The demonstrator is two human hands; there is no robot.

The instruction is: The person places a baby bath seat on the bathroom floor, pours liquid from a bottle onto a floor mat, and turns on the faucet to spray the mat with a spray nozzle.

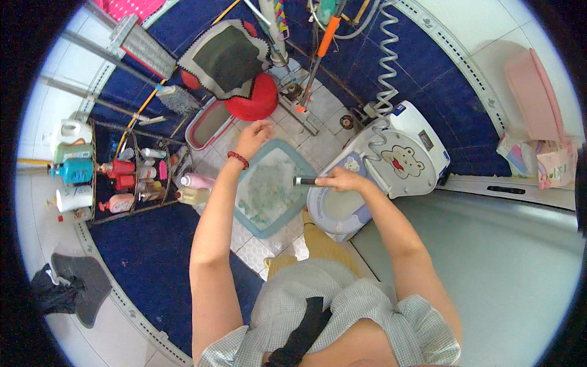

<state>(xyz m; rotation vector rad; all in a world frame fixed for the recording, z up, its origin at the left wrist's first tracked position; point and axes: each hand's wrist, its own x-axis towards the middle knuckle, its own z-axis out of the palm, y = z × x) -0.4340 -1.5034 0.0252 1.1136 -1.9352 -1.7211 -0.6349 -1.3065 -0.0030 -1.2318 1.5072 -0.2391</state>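
My right hand (341,179) grips a short black-and-silver cylindrical handle (305,181), its silver end pointing left over the floor. Close behind that wrist hangs a coiled grey hose (387,59); whether it joins the handle I cannot tell. My left hand (257,133), with a red bead bracelet (238,159) at the wrist, is raised with loosely bent fingers and holds nothing visible. Below both hands lies a rectangular shallow basin or mat (270,188) with a teal rim and a whitish, green-stained middle. Under my right hand is the toilet's lilac seat (318,211); its bear-printed lid (403,163) is raised.
Ahead stand a red stool (257,98) with a dark-centred cloth (224,59), a grey-and-red mop bucket (208,126) and an orange-handled mop (329,36). A wire rack (133,174) of bottles is at left. A grey panel (481,275) borders my right side.
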